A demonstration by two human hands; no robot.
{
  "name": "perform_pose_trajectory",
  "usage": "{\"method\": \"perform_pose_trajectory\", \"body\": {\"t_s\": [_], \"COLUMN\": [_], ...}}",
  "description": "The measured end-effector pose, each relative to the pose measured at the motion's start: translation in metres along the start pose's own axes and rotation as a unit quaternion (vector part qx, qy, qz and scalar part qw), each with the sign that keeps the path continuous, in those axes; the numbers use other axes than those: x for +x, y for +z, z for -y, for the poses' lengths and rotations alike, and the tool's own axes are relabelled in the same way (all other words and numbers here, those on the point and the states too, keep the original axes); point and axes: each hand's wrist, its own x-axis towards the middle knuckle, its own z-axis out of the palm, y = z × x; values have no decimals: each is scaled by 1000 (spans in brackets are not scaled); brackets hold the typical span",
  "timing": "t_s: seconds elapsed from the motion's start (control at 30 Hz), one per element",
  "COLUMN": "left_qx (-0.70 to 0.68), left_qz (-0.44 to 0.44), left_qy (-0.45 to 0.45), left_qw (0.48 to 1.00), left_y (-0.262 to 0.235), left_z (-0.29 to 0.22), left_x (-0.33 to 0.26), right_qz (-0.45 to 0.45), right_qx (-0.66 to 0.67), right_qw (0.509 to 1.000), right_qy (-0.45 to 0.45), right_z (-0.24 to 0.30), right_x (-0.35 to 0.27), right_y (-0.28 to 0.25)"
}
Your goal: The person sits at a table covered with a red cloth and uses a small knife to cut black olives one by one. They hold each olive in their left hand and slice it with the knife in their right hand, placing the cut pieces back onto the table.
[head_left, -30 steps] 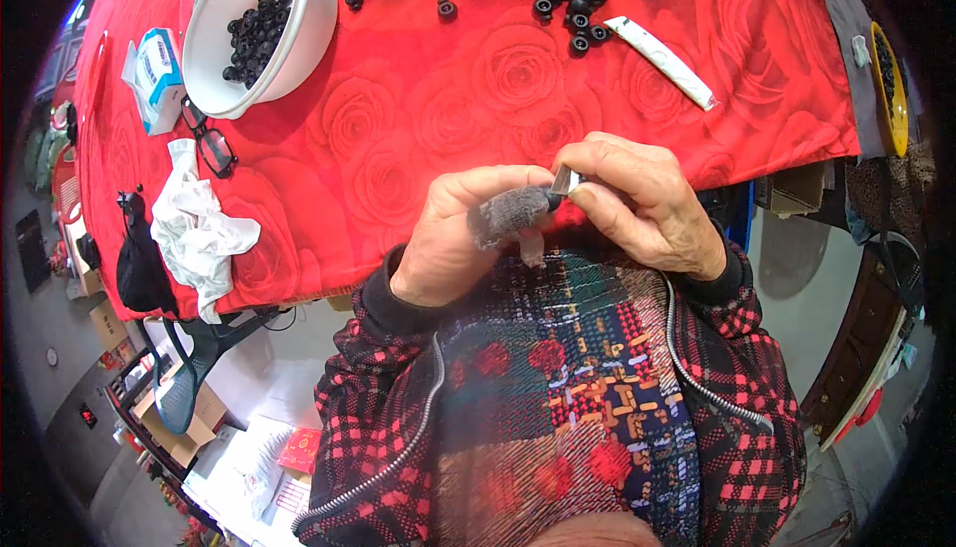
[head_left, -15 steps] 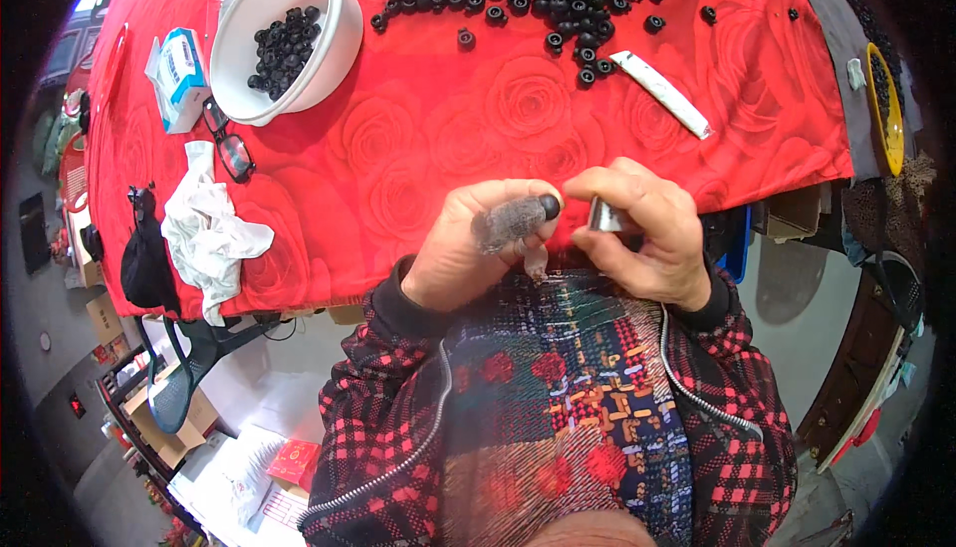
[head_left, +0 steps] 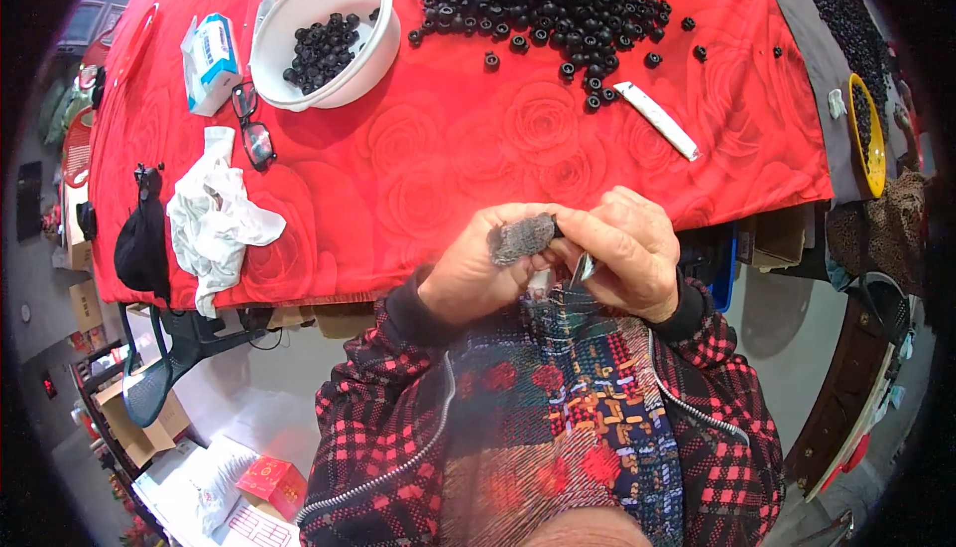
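Note:
My left hand (head_left: 478, 263) is closed at the near edge of the red table, with a grey knitted wrap (head_left: 522, 238) over one digit. It pinches a small black rubber part (head_left: 557, 225), mostly hidden by fingertips. My right hand (head_left: 632, 258) meets it there, its fingertips against the part. Between its thumb and fingers is a flat, shiny metal piece (head_left: 583, 268), possibly a blade; its exact kind is unclear. A heap of similar black rubber parts (head_left: 538, 0) lies at the far side of the table. More sit in a white bowl (head_left: 383, 44) at the far left.
Left of the bowl are eyeglasses (head_left: 255, 139) and a blue-white box (head_left: 211, 61). A white cloth (head_left: 221, 218) and a black bag-like item (head_left: 141, 243) lie nearer. A narrow white packet (head_left: 657, 121) rests right of centre. A yellow tray (head_left: 869, 139) stands far right.
My hands have come together, the right one moving left to the left hand's fingertips. The black part, plainly visible before, is now mostly covered. The whole view has shifted slightly.

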Motion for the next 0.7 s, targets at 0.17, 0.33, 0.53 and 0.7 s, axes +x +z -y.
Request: {"method": "perform_pose_trajectory", "body": {"t_s": [0.17, 0.33, 0.53, 0.7], "left_qx": [-29, 42, 55, 119], "left_qz": [-13, -22, -40, -47], "left_qy": [25, 35, 28, 33], "left_qw": [999, 998, 997, 991], "left_y": [-10, -11, -8, -7], "left_z": [3, 2, 1, -2], "left_x": [-9, -15, -19, -17], "right_qz": [30, 78, 126, 129], "right_qx": [59, 167, 153, 138], "right_qw": [996, 941, 938, 939], "right_qy": [67, 284, 285, 288], "right_z": [21, 24, 21, 19], "right_x": [13, 18, 10, 12], "right_y": [-9, -24, -17, -16]}}
